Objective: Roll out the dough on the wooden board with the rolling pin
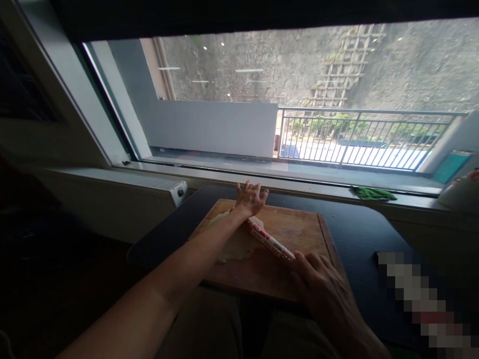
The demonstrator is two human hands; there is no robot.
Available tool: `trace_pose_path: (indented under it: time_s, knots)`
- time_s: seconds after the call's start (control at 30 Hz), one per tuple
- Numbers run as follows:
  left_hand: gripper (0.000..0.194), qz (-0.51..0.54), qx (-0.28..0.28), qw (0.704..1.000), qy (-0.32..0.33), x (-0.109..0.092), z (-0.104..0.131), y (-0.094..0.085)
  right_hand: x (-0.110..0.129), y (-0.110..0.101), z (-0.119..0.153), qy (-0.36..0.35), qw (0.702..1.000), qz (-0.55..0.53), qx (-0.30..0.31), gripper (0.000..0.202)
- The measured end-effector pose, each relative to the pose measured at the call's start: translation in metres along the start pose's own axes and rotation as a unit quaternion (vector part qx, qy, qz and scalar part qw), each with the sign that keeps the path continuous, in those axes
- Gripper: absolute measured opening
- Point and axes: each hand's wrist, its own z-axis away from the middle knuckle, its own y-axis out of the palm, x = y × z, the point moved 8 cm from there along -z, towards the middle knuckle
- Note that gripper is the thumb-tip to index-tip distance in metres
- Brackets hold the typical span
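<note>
A flattened, ragged-edged sheet of dough [234, 249] lies on the left part of a wooden cutting board [299, 224]. Slanting across the dough is a rolling pin [271, 243] in a clear wrapper with red and white print. My right hand [322, 279] is closed around its near end, over the board's right front part. At the far end of the pin is my left hand [250, 199], its fingers spread and pointing away from me. The palm seems to rest on the pin, but that contact is hidden. My left forearm covers part of the dough.
The board sits on a dark table [359, 234] with rounded corners. Behind it runs a window sill with a green cloth [372, 193]. A white radiator [149, 184] stands at the left. A blurred-out object [411, 294] lies at the table's right.
</note>
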Motion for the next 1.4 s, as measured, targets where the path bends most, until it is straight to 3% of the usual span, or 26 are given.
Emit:
trace_pose_path:
  time_s: [0.1, 0.17, 0.3, 0.37, 0.47, 0.6, 0.8, 0.93, 1.07, 1.2, 1.3, 1.4]
  knots:
    - [0.05, 0.002, 0.035, 0.998, -0.051, 0.026, 0.022, -0.006, 0.007, 0.0, 0.001, -0.008, 1.0, -0.007, 0.0, 0.033]
    - [0.049, -0.008, 0.063, 0.997, -0.051, 0.041, 0.043, -0.011, 0.015, 0.0, 0.001, -0.019, 1.0, -0.019, 0.007, 0.033]
    - [0.05, -0.018, 0.107, 0.991, 0.078, 0.045, 0.081, -0.025, 0.027, 0.001, 0.002, -0.044, 0.998, -0.033, 0.017, 0.034]
    - [0.049, -0.021, 0.116, 0.984, 0.132, 0.041, 0.088, -0.028, 0.027, 0.003, 0.001, -0.049, 0.998, -0.029, 0.022, 0.034]
    - [0.05, -0.017, 0.142, 0.981, 0.13, 0.038, 0.075, -0.019, 0.019, 0.006, -0.002, -0.046, 0.998, -0.022, 0.026, 0.032]
    - [0.055, 0.001, 0.174, 0.982, 0.068, 0.034, 0.036, 0.006, 0.001, 0.003, -0.008, -0.015, 1.0, 0.004, 0.0, 0.031]
    - [0.053, -0.009, 0.105, 0.994, 0.039, 0.015, -0.005, 0.015, -0.011, -0.001, -0.007, -0.008, 0.999, 0.022, -0.032, 0.032]
    - [0.05, -0.011, 0.12, 0.992, 0.039, 0.02, 0.005, 0.013, -0.009, 0.0, -0.005, 0.004, 1.0, 0.027, -0.015, 0.033]
    - [0.051, -0.009, 0.137, 0.989, 0.061, 0.037, 0.041, 0.0, 0.005, -0.004, -0.004, -0.007, 1.0, 0.024, -0.011, 0.032]
    - [0.053, -0.02, 0.106, 0.989, 0.101, 0.045, 0.076, -0.021, 0.018, -0.007, -0.003, -0.032, 0.999, -0.001, -0.013, 0.029]
    - [0.053, -0.028, 0.116, 0.989, 0.091, 0.046, 0.08, -0.022, 0.019, -0.007, -0.003, -0.038, 0.999, -0.006, -0.018, 0.029]
    - [0.055, -0.019, 0.152, 0.986, 0.072, 0.044, 0.064, -0.009, 0.012, -0.006, -0.005, -0.033, 0.999, 0.003, -0.028, 0.031]
